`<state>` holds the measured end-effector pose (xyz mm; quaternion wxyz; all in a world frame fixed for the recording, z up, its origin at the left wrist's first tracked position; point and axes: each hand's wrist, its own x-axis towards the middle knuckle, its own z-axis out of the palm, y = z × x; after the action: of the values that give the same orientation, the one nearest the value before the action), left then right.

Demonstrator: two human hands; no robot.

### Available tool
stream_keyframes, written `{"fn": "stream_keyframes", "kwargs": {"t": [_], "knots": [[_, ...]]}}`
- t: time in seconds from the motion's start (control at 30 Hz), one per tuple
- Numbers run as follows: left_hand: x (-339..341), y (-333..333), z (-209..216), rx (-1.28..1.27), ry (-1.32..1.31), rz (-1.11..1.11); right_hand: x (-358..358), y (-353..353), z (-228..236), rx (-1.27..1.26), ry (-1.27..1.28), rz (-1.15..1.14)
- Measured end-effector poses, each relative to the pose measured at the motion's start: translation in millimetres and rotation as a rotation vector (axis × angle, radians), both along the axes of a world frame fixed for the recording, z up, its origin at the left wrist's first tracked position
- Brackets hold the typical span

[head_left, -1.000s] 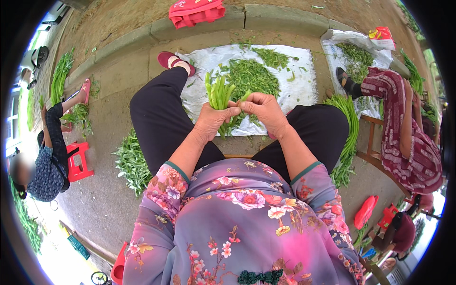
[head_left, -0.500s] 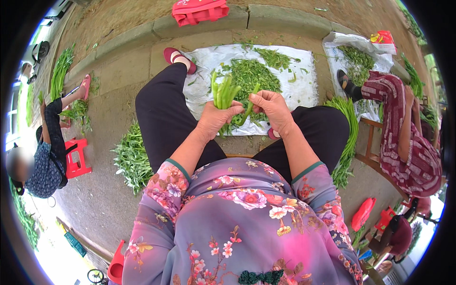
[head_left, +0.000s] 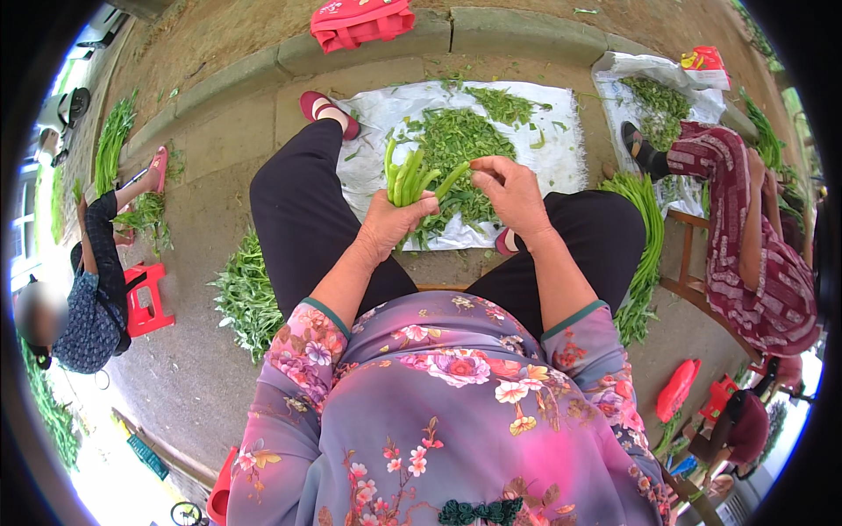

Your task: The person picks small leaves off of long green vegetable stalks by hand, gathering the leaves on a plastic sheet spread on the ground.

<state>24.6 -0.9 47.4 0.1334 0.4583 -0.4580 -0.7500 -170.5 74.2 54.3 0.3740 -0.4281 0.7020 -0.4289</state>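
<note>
My left hand is closed round an upright bundle of thick green stalks above the white sheet. One more green stalk slants from beside my left thumb toward my right hand. The thumb and forefinger of that hand are at the stalk's upper end, in a loose pinch. Below my hands, a heap of torn green leaves covers much of the white woven sheet.
Leafy greens lie left of my legs, and long green stalks lie at the right. A red bag rests by the kerb. People sit on both sides, near red stools and a second sheet.
The single stalk has moved up and closer to the bundle, now tilting outward. My right hand has shifted slightly right and its grip looks looser. My left hand still holds the bundle.
</note>
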Motion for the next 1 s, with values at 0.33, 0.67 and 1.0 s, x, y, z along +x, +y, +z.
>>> {"fn": "stream_keyframes", "kwargs": {"t": [0.33,0.67,1.0], "knots": [[1.7,2.4,-14.0,-0.224,-0.149,-0.07,-3.2,6.5,11.0,-0.235,0.568,0.198],[6.7,-1.9,-12.1,-0.268,-0.198,-0.158,-1.2,9.5,-7.4,-0.131,0.951,0.46],[11.8,-2.7,-10.3,-0.364,-0.223,-0.235,7.5,10.6,-7.6,-0.067,0.913,0.56]]}}
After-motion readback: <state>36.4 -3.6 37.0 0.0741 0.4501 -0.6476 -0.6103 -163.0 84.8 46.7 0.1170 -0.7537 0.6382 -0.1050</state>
